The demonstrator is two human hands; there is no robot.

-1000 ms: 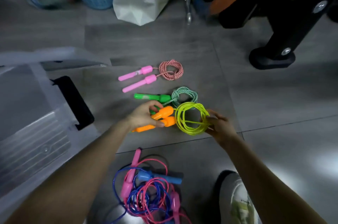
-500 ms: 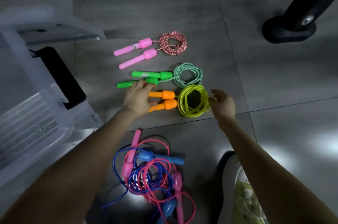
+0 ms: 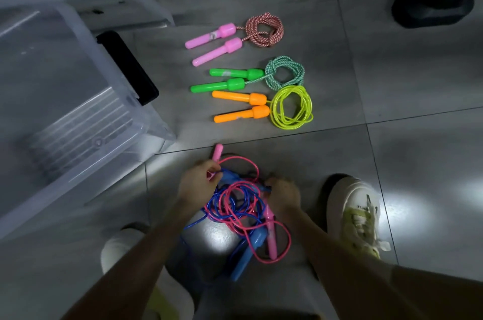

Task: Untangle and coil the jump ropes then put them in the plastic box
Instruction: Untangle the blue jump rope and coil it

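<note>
LAST KNOT: The left hand [image 3: 200,185] curls round a pink handle [image 3: 217,151] at the far edge of the tangle [image 3: 236,206]. The right hand [image 3: 283,195] closes on the tangle's right side, its fingers curled down into the cords. From my remote feed I cannot tell which strand it pinches.

The tangle, a pink cord [image 3: 289,241] and a blue cord [image 3: 194,223] looped through each other, lies on the floor [image 3: 392,63]. A second pink handle [image 3: 270,233] and a blue handle [image 3: 248,254] trail on its near side. A shoe [image 3: 358,215] sits just right of the tangle.

Beyond the tangle, three ropes lie coiled in a row, none yet boxed. The yellow coil [image 3: 291,108] with its orange handles [image 3: 241,113] is nearest. The green rope [image 3: 285,71] lies behind it, and the red-and-white rope [image 3: 264,29] is farthest. The box [image 3: 146,121] stands open to the tangle's left.

I judge the cords to be light, smooth, springy plastic, apt to slip through fingers and spring back out of a loop. The handles are the stiff parts and the sure hold. I would grip one handle and feed its cord out through the loops. Hauling on the middle would likely tighten the knot.
</note>
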